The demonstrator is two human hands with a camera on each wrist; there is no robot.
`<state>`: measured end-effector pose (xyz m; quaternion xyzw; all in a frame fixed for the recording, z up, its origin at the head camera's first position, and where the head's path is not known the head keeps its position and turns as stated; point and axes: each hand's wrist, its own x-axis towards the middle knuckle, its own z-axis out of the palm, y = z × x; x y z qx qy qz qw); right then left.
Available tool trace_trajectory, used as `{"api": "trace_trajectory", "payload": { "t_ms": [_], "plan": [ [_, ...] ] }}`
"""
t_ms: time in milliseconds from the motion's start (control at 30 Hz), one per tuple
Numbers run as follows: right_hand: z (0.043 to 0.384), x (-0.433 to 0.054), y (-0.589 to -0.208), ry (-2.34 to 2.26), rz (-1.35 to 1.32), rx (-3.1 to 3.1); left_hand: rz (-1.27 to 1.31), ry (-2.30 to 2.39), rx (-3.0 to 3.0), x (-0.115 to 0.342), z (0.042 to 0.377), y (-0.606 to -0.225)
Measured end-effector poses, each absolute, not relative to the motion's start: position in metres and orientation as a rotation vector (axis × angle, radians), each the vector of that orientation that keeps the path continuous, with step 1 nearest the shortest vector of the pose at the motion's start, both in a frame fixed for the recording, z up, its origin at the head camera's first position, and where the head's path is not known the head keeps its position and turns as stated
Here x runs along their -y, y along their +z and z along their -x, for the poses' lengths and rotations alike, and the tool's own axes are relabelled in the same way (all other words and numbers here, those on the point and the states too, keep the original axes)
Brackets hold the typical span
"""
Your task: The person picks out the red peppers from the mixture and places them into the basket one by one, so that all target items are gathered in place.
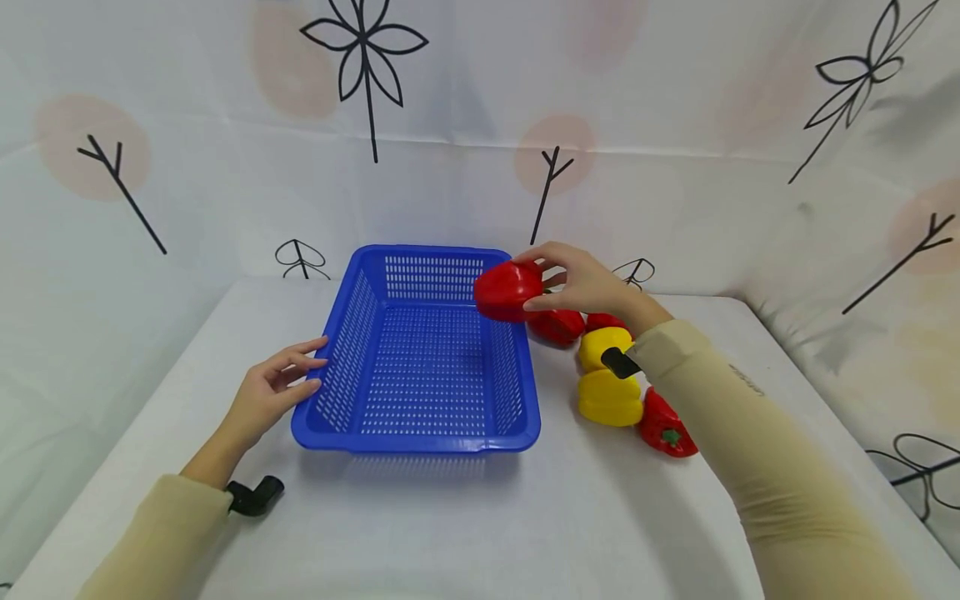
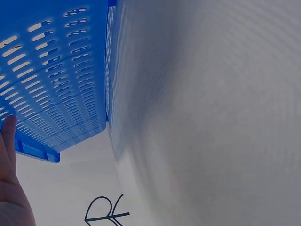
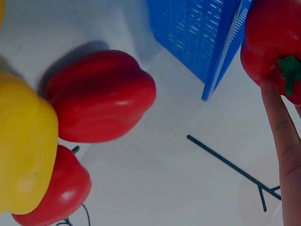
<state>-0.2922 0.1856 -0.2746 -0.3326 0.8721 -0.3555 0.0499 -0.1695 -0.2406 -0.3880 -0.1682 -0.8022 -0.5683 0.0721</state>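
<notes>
Near the far tabletop edge, my right hand grips a red pepper — left hand just relaxed against the basket.

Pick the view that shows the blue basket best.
Head: the blue basket shows nearly all its rim and interior there. Left wrist catches only part of its slotted outside, cut off by the frame; right wrist, only a cropped section of wall and rim.

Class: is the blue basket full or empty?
Empty: the blue basket shows only bare, slotted floor in the head view. The right hand holds a red pepper.
</notes>
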Motion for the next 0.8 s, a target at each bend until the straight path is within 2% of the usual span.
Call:
{"api": "trace_trajectory", "payload": {
  "t_ms": [800],
  "plan": [
    [0.304,-0.133,-0.268,-1.099,1.075,-2.6,0.52,-1.731,2.381,0.239,0.167,-0.385]
  ]
}}
